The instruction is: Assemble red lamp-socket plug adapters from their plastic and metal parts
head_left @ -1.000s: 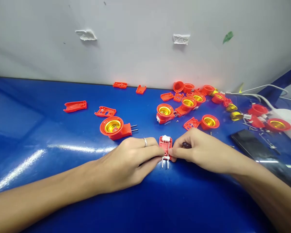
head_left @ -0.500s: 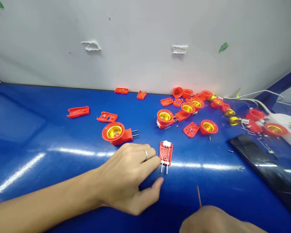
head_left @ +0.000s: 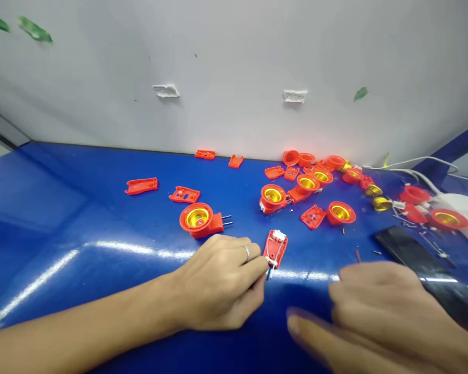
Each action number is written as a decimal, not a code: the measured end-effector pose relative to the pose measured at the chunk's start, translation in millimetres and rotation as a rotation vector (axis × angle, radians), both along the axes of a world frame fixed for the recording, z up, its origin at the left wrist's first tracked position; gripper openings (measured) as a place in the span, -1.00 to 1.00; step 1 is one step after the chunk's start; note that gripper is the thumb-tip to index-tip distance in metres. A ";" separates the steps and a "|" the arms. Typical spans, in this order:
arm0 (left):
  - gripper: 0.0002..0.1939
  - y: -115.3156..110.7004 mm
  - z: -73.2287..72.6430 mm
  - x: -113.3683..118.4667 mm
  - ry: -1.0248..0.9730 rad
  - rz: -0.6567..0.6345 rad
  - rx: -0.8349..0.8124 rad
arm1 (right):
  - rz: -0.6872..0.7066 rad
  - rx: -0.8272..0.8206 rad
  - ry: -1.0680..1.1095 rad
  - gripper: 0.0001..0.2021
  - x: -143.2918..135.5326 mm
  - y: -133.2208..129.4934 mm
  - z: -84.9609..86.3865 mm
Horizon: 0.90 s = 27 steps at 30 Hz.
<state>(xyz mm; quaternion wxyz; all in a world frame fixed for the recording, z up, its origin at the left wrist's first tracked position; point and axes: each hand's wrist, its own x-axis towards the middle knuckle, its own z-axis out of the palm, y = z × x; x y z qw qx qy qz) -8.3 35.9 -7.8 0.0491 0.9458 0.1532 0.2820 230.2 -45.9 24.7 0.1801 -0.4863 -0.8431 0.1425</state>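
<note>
My left hand, with a ring on one finger, pinches the metal prongs at the lower end of a red plug plate. A white part and thin wires sit on that plate. At the lower right is my right hand, blurred by motion, with its thumb held out to the left. The tip of a thin brown rod sticks up behind its curled fingers. Above my left hand lies a red lamp socket with a gold threaded inside and two prongs pointing right.
Red shell pieces lie at the back left. More sockets, red parts, gold sleeves and screws spread over the right side. A black phone-like slab lies beside a white device with cables. A white wall stands behind.
My left fingers have closed on the prongs, and the plate is now tilted. My right hand has moved up and further into view with the rod. The whole view has shifted slightly.
</note>
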 end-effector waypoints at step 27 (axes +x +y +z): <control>-0.80 4.5 -0.4 -3.3 0.037 0.038 -0.011 | 0.136 0.169 -0.109 -0.76 -6.1 45.0 -17.7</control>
